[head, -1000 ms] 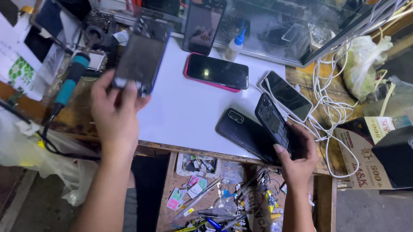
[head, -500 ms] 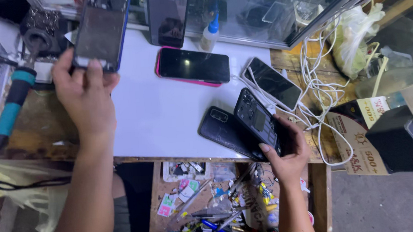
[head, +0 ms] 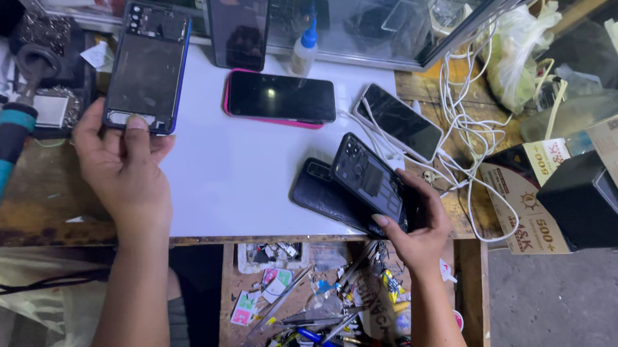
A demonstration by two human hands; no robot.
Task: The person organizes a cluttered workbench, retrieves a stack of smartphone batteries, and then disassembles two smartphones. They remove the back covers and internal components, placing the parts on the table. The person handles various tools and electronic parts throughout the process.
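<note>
- Gripping the lower edge of an opened phone frame [head: 146,69], the left hand [head: 124,168] has its thumb on top and its fingers curled along the bottom rim, clamped on it.
- That blue-edged frame lies at the far left corner of the white mat [head: 237,178], its inside facing up and its top end pointing away from the person.
- At the near right edge of the mat, the right hand [head: 418,227] holds a dark phone [head: 371,180] back side up, fingers wrapped around its lower end and closed on it.
- This phone is tilted and rests across a second black phone [head: 321,194] lying just beneath it.
- A pink-cased phone [head: 278,97] lies flat near the mat's far middle, screen up and dark.
- Another phone with a pale rim [head: 399,121] sits to the right, beside a tangle of white cables [head: 467,148].
- A teal-handled tool [head: 3,155] lies on the wooden bench left of the left hand.
- An open drawer of small tools [head: 311,311] sits below the bench edge, between the two forearms.
</note>
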